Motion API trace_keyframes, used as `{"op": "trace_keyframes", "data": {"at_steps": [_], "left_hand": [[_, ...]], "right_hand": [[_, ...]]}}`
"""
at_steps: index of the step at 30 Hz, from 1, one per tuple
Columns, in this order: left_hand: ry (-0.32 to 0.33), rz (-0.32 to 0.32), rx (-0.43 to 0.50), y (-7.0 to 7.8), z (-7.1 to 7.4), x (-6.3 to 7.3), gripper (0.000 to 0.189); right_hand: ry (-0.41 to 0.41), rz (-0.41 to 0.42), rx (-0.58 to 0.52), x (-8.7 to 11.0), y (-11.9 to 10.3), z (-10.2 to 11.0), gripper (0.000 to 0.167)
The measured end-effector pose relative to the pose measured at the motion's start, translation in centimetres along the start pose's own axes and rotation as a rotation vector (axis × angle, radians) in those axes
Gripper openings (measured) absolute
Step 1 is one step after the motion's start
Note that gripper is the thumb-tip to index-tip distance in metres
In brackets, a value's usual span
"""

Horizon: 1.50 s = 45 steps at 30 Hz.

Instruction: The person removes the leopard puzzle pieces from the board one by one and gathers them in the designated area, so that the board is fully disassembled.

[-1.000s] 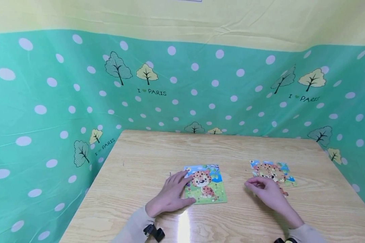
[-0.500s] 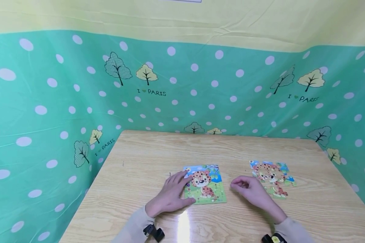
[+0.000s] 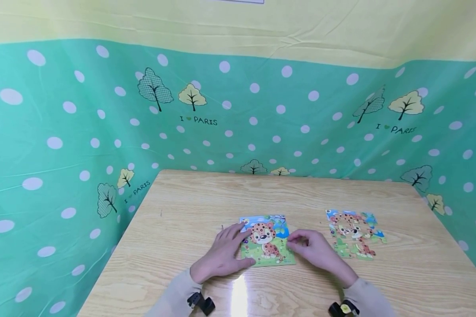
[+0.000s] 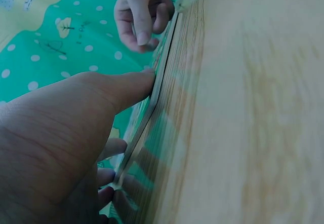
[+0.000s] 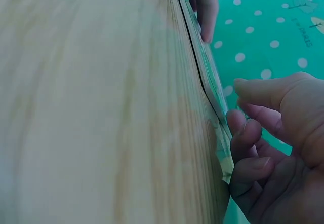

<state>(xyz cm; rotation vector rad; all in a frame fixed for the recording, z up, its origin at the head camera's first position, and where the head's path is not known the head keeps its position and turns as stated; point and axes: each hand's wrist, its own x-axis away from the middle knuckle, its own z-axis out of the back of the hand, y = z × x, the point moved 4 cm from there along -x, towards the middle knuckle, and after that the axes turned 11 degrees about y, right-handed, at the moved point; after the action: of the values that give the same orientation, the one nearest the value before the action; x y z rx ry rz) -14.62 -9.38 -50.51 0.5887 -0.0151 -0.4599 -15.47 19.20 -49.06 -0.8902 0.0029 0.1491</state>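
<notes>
A square jigsaw board with a spotted leopard cub on it lies mid-table. My left hand rests along its left side, fingers spread, with the thumb at the lower left corner. In the left wrist view that thumb touches the board's edge. My right hand is at the board's right edge, thumb and forefinger pinched together. A thin edge of what looks like a puzzle piece shows between those fingers in the left wrist view; its face is hidden.
Right of the board, several loose puzzle pieces lie in a rough square showing the same cub, with gaps between them. A polka-dot cloth hangs behind and beside the wooden table.
My right hand has moved left from beside the loose pieces to the board's right edge, uncovering the lower pieces. My left hand stays in place on the board.
</notes>
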Motion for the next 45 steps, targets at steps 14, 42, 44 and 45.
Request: {"op": "trace_keyframes", "data": {"at_steps": [14, 42, 44, 45], "left_hand": [[0.005, -0.023, 0.011, 0.3, 0.1, 0.0, 0.088], [0.012, -0.028, 0.046, 0.0, 0.0, 0.0, 0.085], [0.011, -0.028, 0.046, 0.0, 0.0, 0.0, 0.085], [0.010, -0.029, 0.045, -0.1, 0.0, 0.0, 0.086]], "right_hand": [[-0.035, 0.031, 0.054, -0.7, -1.1, -1.2, 0.030], [-0.242, 0.114, 0.083, -0.9, -0.8, -1.1, 0.052], [-0.244, 0.108, 0.073, -1.0, -0.8, -1.0, 0.052], [-0.243, 0.108, 0.068, -1.0, -0.8, -1.0, 0.052]]}}
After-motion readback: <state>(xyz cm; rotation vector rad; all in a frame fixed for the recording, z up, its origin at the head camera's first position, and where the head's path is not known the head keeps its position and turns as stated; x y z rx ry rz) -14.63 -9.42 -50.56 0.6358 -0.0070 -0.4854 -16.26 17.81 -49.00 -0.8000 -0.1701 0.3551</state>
